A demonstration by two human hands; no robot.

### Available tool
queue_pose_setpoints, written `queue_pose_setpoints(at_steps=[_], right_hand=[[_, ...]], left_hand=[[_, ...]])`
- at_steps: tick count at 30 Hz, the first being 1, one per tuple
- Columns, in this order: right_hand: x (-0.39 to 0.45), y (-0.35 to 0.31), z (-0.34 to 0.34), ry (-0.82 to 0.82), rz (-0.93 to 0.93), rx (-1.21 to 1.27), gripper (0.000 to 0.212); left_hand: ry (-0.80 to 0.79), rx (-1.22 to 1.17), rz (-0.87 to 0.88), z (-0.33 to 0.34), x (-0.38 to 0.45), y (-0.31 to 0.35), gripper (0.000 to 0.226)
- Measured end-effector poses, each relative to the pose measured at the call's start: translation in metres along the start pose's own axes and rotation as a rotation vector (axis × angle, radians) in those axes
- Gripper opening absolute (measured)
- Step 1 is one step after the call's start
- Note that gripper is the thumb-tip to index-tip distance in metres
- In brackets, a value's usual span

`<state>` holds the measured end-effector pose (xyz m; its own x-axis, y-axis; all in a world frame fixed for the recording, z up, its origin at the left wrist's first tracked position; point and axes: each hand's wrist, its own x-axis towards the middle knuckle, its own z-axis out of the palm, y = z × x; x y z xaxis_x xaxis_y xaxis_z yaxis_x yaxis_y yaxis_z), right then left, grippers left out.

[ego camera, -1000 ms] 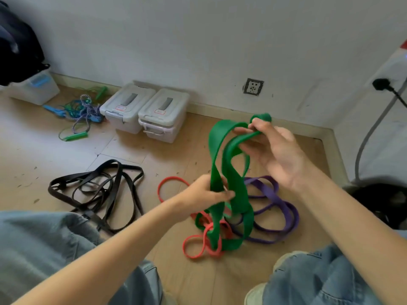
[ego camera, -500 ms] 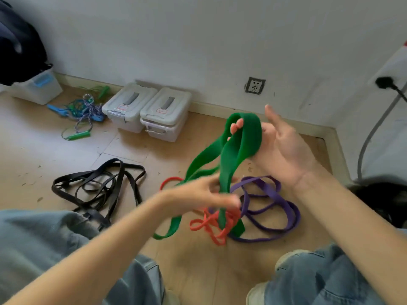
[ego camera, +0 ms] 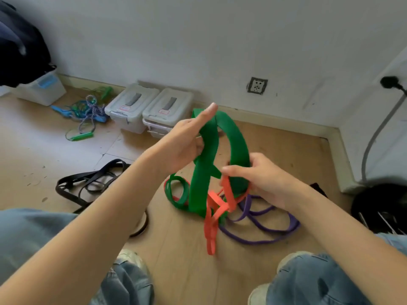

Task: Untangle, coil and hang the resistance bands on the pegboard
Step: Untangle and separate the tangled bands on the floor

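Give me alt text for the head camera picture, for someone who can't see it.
Seen from above, a person's left hand and right hand lift a wide green resistance band off a wooden floor, with an orange band snarled in it. A purple band lies beneath, a black band to the left.
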<state>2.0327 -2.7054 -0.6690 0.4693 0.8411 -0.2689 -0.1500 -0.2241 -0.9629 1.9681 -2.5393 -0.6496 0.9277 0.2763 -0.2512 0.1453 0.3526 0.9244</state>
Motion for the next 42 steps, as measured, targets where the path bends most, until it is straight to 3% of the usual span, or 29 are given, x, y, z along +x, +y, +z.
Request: queue_pose_setpoints(at_steps=[3, 7, 9, 16, 19, 23, 25, 28, 30, 33, 35, 39, 40, 42], right_hand=[[0.003, -0.008, -0.014, 0.086, -0.089, 0.185, 0.003], [0.006, -0.014, -0.016, 0.26, -0.164, 0.356, 0.006], [0.01, -0.012, -0.014, 0.315, -0.138, 0.409, 0.009], [0.034, 0.002, -0.029, 0.29, 0.161, 0.428, 0.016], [0.041, 0.005, -0.021, 0.269, 0.242, 0.51, 0.014], [0.036, 0.007, -0.009, 0.194, 0.253, 0.638, 0.005], [0.022, 0.014, -0.001, 0.121, 0.263, 0.678, 0.007], [0.001, 0.027, 0.007, 0.143, 0.272, 0.615, 0.01], [-0.008, 0.032, 0.007, 0.251, 0.243, 0.532, 0.013], [-0.013, 0.036, -0.001, 0.453, 0.14, 0.189, 0.013], [-0.018, 0.039, -0.017, 0.555, 0.142, 0.192, 0.012], [-0.029, 0.043, -0.052, 0.737, 0.249, 0.439, 0.01], [-0.03, 0.044, -0.054, 0.711, 0.269, 0.432, 0.009], [-0.028, 0.047, -0.047, 0.569, 0.281, 0.233, 0.01]], left_hand=[[-0.189, 0.112, -0.141, -0.01, 0.006, -0.036, 0.061], [-0.324, 0.305, -0.223, 0.004, 0.008, -0.085, 0.028], [-0.259, 0.38, -0.167, 0.004, 0.016, -0.088, 0.012], [0.072, 0.256, -0.139, -0.021, 0.042, -0.086, 0.006], [0.068, 0.246, -0.209, -0.024, 0.04, -0.086, 0.006], [-0.052, 0.004, -0.207, -0.023, 0.031, -0.074, 0.015], [-0.014, -0.163, -0.187, -0.022, 0.021, -0.075, 0.032], [0.075, -0.302, -0.194, -0.01, 0.007, -0.075, 0.035], [0.033, -0.173, -0.238, -0.001, -0.004, -0.071, 0.026], [0.004, 0.304, -0.321, 0.003, -0.017, -0.065, 0.013], [0.146, 0.408, -0.245, -0.006, -0.019, -0.058, 0.007], [0.68, 0.308, -0.145, -0.057, -0.021, -0.043, 0.017], [0.695, 0.386, -0.189, -0.066, -0.024, -0.045, 0.018], [0.569, 0.527, -0.302, -0.068, -0.029, -0.057, 0.017]])
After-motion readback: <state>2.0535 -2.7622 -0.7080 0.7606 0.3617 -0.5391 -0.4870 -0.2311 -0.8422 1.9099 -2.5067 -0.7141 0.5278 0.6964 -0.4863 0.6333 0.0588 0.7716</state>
